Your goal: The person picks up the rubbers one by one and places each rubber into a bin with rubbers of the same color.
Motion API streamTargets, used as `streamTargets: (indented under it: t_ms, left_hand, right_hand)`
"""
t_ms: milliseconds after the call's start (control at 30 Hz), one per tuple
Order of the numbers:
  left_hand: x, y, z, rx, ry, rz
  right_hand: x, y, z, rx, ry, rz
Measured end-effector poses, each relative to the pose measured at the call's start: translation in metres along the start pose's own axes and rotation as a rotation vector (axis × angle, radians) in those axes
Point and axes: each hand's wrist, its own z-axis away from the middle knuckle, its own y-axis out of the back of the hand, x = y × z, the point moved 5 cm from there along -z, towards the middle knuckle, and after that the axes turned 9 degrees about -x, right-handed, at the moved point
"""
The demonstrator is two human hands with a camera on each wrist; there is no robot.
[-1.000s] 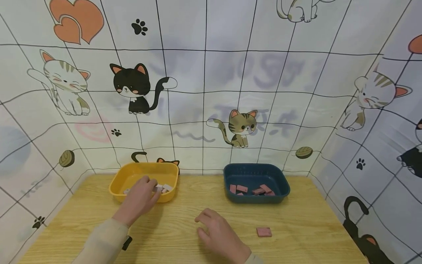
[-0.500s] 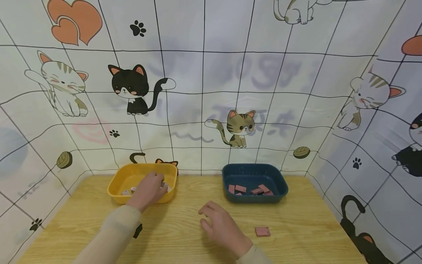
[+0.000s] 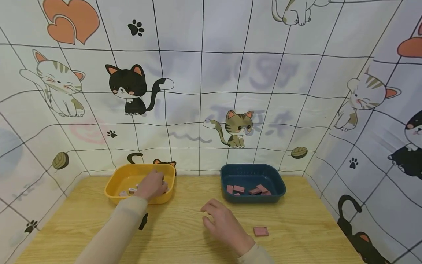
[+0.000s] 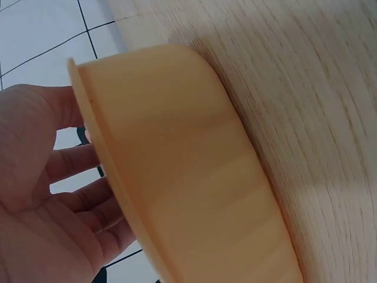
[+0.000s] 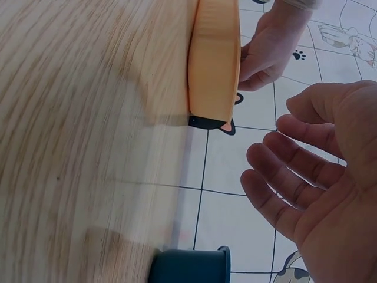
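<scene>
My left hand (image 3: 151, 186) reaches down into the yellow tub (image 3: 113, 179), among small whitish blocks (image 3: 132, 190). In the left wrist view, the tub's wall (image 4: 182, 153) hides the fingertips of the left hand (image 4: 53, 194), so I cannot tell whether they pinch a block. My right hand (image 3: 224, 224) hovers over the wooden table, in front of and between the tubs. Its fingers are loosely bent with nothing in them, as the right hand (image 5: 318, 171) in the right wrist view shows. To its right, a pink rectangular tile (image 3: 261, 231) lies flat on the table.
A dark blue tub (image 3: 253, 198) stands at the back right, holding several pink tiles (image 3: 239, 189). The wooden table (image 3: 184, 234) ends against a white cloth wall (image 3: 184, 110) printed with cats and grid lines. A similar cloth hangs along both sides.
My left hand has moved rightward and deeper within the yellow tub, its forearm reaching further forward. My right hand has shifted slightly forward. The head view has turned a little to the right.
</scene>
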Motion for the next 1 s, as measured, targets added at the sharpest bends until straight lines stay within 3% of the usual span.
streamTargets:
  t_ms: [267,500,733,1000]
  left_hand:
    - [-0.008,-0.007,-0.018,-0.041,0.007,-0.01]
    - [-0.012,-0.013,-0.029,-0.091,0.022,0.123]
    - [-0.014,-0.013,-0.025,-0.094,0.049,0.22]
    - [-0.011,-0.001,-0.01,-0.044,0.013,0.077]
  right_hand:
    - [0.006,0.005,0.004,-0.018,-0.048,0.023]
    - [0.009,0.007,0.01,0.013,-0.05,0.073]
    - [0.016,0.007,0.014,-0.007,-0.092,0.044]
    - [0.024,0.011,0.02,0.005,-0.138,0.024]
